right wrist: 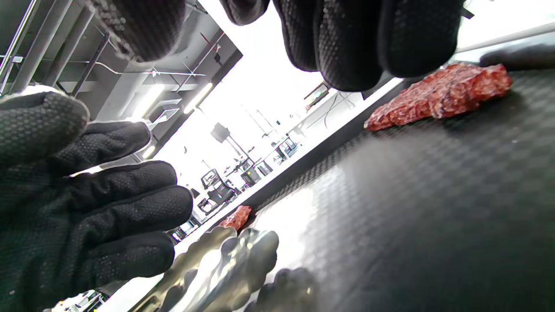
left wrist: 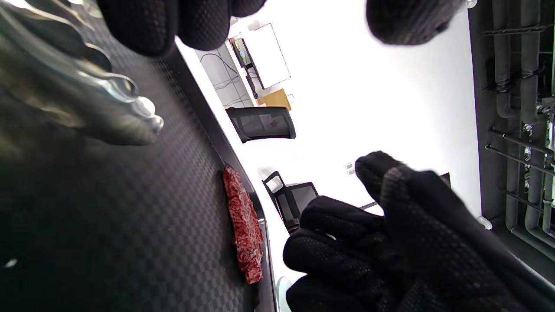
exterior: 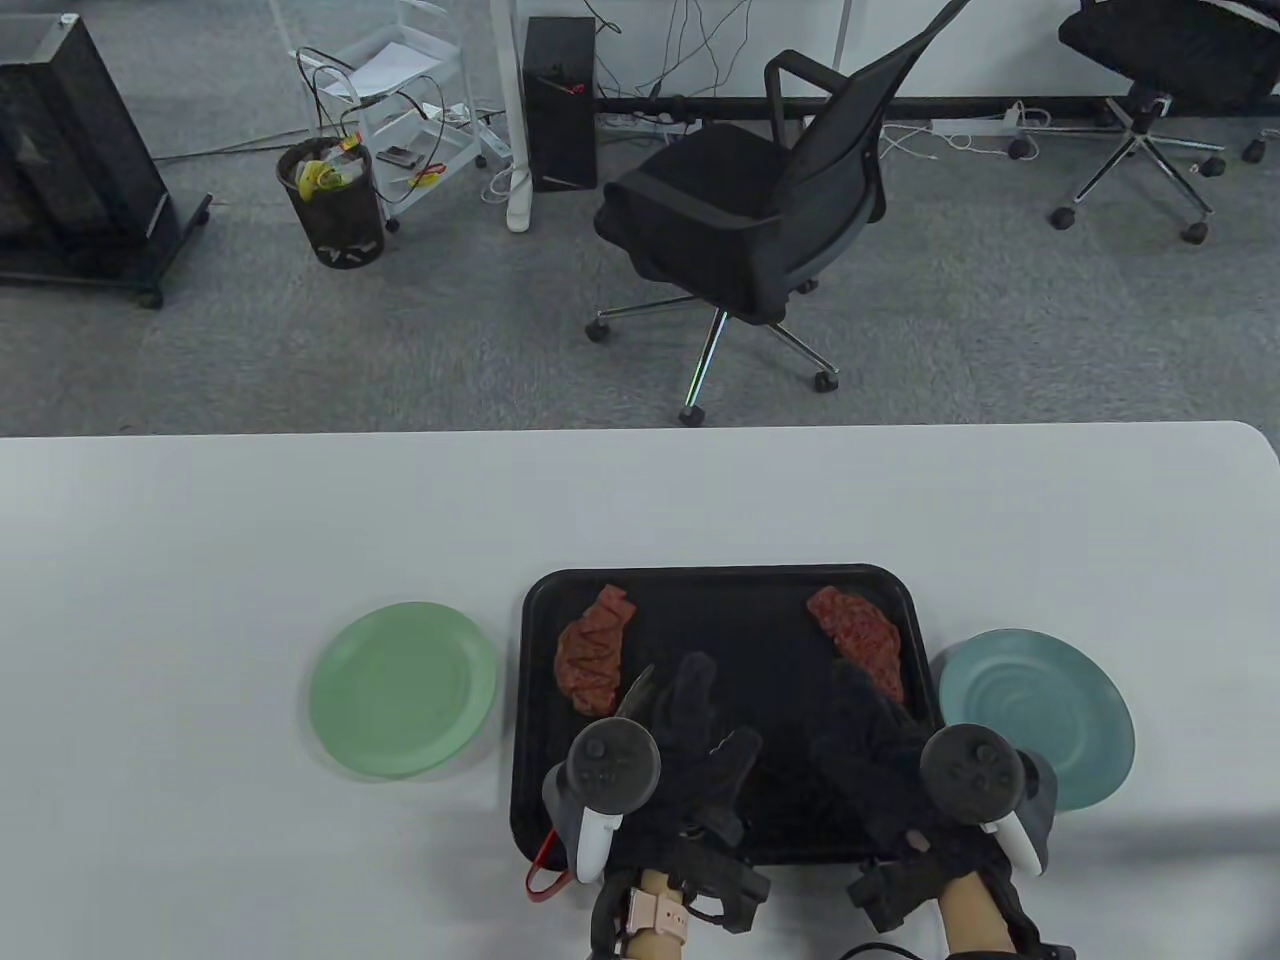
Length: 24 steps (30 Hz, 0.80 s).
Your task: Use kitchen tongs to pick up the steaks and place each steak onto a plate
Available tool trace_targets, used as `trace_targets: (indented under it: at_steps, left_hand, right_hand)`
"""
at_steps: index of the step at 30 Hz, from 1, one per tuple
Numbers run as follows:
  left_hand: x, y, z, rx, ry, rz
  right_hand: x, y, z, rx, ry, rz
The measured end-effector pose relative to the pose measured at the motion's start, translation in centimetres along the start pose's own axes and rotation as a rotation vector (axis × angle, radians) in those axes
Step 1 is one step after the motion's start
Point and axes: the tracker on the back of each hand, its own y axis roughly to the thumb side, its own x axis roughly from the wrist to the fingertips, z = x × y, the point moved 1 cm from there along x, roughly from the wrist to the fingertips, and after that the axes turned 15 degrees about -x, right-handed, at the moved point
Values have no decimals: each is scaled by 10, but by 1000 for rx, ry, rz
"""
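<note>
Table view shows us a black tray (exterior: 720, 600) on the white surface (exterior: 200, 520), and we take this tray as our landmark. Two raw red steaks lie on it: the left steak (exterior: 593, 650) by its left rim, the right steak (exterior: 858, 637) toward its far right corner. Just off the tray's left side sits a green plate (exterior: 403, 690); just off its right side sits a blue-grey plate (exterior: 1040, 715). Both plates carry nothing. Our left hand (exterior: 690, 745) is over the tray's near left part, and the metal kitchen tongs (exterior: 633, 692) poke out from under it with their tips just beside the left steak; a red loop at the handle end hangs past the tray's near edge. Whether the fingers actually grasp the tongs we cannot tell. Our right hand (exterior: 880, 760) hovers over the tray's near right part, near the right steak, fingers loosely bent and holding nothing. Beyond the surface stands a black office chair (exterior: 760, 220).
</note>
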Motion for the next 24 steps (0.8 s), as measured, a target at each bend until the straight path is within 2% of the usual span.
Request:
trace_targets:
  at_steps: [8,17,19,21,24]
  left_hand:
    - [-1,2,0,-1,7,19]
    - [-8,29,-8,72,80,79]
    - [-8,40,-14,127,47,78]
    - [-10,49,-26,222,58,59]
    - [-17,52,-47,455,91,11]
  right_hand:
    - [-1,-3,-1,-15,-2,-1]
    - [-1,-6,-7,-37,10,19]
    - [0,-8,-8,-33,15,21]
    - [1,-10,-10,-36,21,17]
    - [3,-15,-12,-24,28,1]
